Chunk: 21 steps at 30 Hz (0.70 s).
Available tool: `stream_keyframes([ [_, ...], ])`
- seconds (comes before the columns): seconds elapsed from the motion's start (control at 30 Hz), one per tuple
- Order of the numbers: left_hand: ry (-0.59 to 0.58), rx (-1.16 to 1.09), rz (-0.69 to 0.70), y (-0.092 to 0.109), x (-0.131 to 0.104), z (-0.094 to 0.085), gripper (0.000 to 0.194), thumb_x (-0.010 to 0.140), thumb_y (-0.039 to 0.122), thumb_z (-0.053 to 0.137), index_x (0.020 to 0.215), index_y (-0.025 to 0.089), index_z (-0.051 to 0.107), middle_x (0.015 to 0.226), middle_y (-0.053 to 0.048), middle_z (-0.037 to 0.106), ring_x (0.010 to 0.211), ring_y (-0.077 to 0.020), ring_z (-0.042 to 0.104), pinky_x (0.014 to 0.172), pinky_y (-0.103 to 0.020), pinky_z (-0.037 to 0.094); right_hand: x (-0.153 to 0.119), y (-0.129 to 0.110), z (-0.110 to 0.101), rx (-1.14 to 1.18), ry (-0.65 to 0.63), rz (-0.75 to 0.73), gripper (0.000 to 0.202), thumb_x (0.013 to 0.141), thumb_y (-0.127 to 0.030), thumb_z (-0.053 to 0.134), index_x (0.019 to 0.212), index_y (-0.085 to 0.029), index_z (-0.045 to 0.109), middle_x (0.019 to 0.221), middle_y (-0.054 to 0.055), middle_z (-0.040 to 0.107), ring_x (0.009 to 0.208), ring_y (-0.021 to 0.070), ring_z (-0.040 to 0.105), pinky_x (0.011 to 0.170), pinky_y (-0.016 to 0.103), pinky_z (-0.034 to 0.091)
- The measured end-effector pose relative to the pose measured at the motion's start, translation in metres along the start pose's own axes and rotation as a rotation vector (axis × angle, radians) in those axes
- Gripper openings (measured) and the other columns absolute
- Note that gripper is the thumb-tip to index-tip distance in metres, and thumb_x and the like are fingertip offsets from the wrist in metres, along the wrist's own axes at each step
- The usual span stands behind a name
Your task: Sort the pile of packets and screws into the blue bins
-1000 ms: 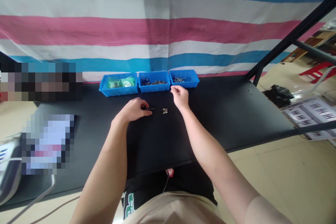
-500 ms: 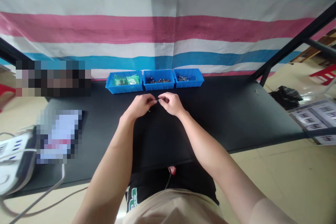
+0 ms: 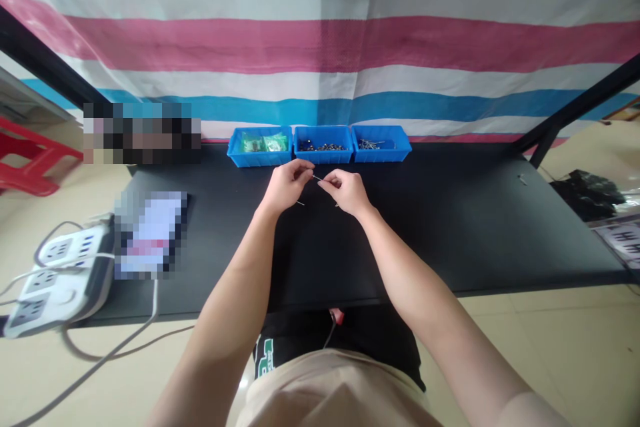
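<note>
Over the black table, my left hand and my right hand come close together, fingertips pinched. A thin metal pin runs between them, and both hands grip it; its ends are hidden by the fingers. Below my left hand shows another thin metal piece, partly covered. A small tip peeks out under my right hand, too small to make out. Just beyond the hands, a blue bin contains small brass-coloured and dark metal parts.
The left blue bin holds green packets, the right blue bin thin metal pins. A blurred phone-like device and a white power strip with cables lie left. One small metal piece rests far right on the table.
The whole view has shifted, so the bins and table appear farther right. My hands have drawn slightly apart, and more of the pin shows between them.
</note>
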State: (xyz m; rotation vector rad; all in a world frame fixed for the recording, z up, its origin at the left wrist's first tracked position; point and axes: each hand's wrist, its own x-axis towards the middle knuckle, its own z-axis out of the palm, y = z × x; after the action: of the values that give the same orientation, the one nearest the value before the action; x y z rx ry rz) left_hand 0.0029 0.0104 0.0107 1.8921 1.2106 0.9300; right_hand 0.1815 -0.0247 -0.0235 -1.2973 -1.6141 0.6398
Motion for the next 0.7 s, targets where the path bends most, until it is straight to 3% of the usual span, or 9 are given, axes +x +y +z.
stream_keyframes([
  [0.27, 0.052, -0.128, -0.013, 0.004, 0.000, 0.007, 0.036, 0.084, 0.039, 0.062, 0.111, 0.015, 0.064, 0.085, -0.005, 0.072, 0.078, -0.0183, 0.066, 0.078, -0.032, 0.052, 0.001, -0.006, -0.005, 0.113, -0.061, 0.010, 0.024, 0.083, -0.039, 0.065, 0.071, -0.020, 0.070, 0.067, 0.002, 0.071, 0.060, 0.0156, 0.062, 0.061, 0.028, 0.045],
  [0.37, 0.041, -0.298, 0.001, 0.005, -0.001, 0.016, 0.048, 0.083, 0.044, 0.065, 0.120, 0.014, 0.060, 0.095, -0.009, 0.074, 0.087, -0.0203, 0.068, 0.081, -0.033, 0.053, 0.003, -0.006, -0.007, 0.175, -0.051, 0.074, 0.029, 0.084, -0.044, 0.063, 0.070, -0.019, 0.069, 0.065, 0.002, 0.070, 0.055, 0.0140, 0.059, 0.056, 0.027, 0.043],
  [0.53, 0.059, -0.363, 0.058, 0.002, 0.001, 0.021, 0.055, 0.081, 0.044, 0.069, 0.127, 0.015, 0.057, 0.119, -0.014, 0.072, 0.102, -0.0242, 0.069, 0.080, -0.032, 0.052, 0.011, 0.005, -0.013, 0.196, 0.169, 0.115, 0.042, 0.087, -0.057, 0.058, 0.071, -0.019, 0.066, 0.064, 0.002, 0.069, 0.053, 0.0123, 0.056, 0.056, 0.026, 0.043],
  [0.7, 0.044, -0.218, 0.063, 0.002, 0.001, 0.014, 0.039, 0.081, 0.040, 0.068, 0.111, 0.015, 0.066, 0.111, -0.012, 0.074, 0.097, -0.0244, 0.069, 0.074, -0.031, 0.051, 0.022, 0.035, -0.033, 0.147, 0.400, 0.164, 0.044, 0.087, -0.061, 0.055, 0.079, -0.019, 0.065, 0.075, 0.006, 0.072, 0.062, 0.0160, 0.062, 0.061, 0.028, 0.047],
])
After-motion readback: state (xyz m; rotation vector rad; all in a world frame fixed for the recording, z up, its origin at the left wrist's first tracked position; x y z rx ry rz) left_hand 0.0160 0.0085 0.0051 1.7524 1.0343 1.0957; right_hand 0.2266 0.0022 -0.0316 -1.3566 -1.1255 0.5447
